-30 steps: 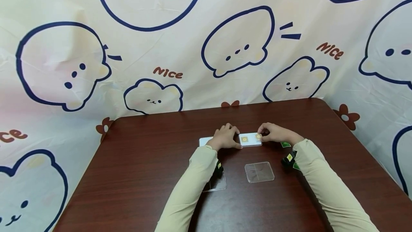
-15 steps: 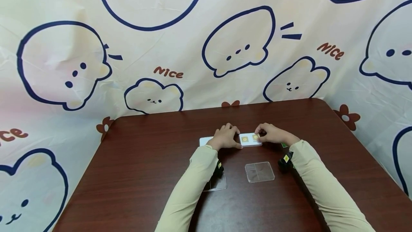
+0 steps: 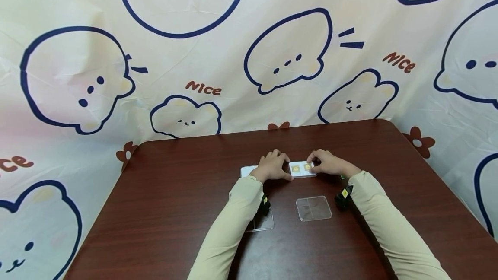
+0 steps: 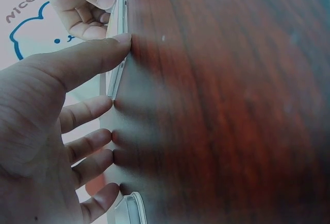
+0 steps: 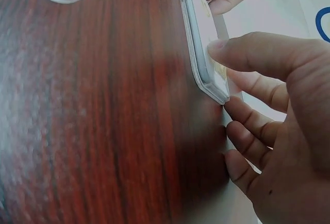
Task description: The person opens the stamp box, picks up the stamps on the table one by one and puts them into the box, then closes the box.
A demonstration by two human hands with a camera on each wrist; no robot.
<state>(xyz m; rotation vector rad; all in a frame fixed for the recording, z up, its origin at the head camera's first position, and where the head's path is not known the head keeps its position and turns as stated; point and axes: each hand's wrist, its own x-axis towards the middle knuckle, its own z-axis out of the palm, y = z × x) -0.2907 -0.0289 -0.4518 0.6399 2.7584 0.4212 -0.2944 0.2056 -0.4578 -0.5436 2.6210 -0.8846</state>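
Note:
A flat white case (image 3: 302, 175) with clear edges lies on the table, bearing a gold square (image 3: 295, 168) at left and a second gold square (image 3: 308, 167) at right. My left hand (image 3: 271, 166) holds the case at its left end, thumb on the near edge and index finger on the far side; the left wrist view shows this grip on the case (image 4: 121, 15). At the right end, thumb and index finger of my right hand (image 3: 330, 163) pinch the right gold square against the white face. In the right wrist view, that thumb touches the top of the case (image 5: 195, 54).
A second white case (image 3: 247, 170) lies partly behind my left hand. Nearer are a clear lid (image 3: 314, 208) and another clear lid (image 3: 264, 223), partly under my left wrist. A small green piece (image 3: 343, 177) shows beneath my right wrist. A printed cloth stands behind the table.
My right hand has shifted slightly left, and the right gold square has slid left with it, closer to the other square. My left hand has stayed in place on the case.

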